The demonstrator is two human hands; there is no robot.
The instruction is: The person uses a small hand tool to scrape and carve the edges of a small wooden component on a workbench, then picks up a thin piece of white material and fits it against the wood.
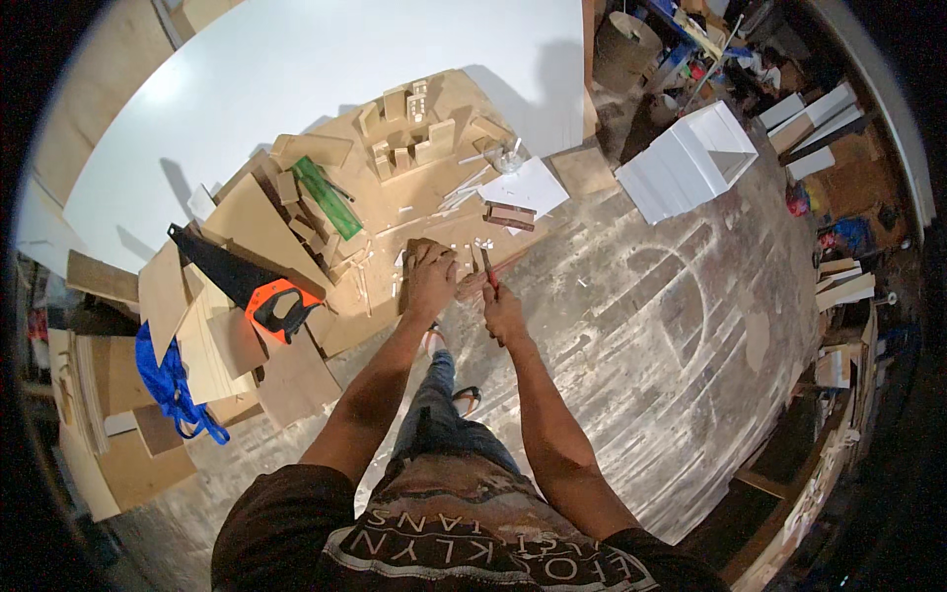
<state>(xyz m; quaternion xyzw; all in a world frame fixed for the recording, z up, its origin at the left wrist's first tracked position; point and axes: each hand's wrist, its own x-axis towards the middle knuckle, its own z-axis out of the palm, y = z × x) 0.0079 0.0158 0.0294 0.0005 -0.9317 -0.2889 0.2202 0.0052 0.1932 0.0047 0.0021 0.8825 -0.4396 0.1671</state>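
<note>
My right hand is closed round a slim red-handled tool. Its dark shaft points away from me over the edge of a plywood board; the tip is too small to make out. Close to that tip lie small white pieces. On the board to the left, my left hand curls its fingers over a small brown wooden piece, mostly hidden under them. Thin white strips and a brown-and-pink block lie just beyond the hands.
A handsaw with an orange handle rests on wood offcuts at the left, near a green strip. Upright wooden blocks stand at the board's far side. A white box is on the concrete floor at the right.
</note>
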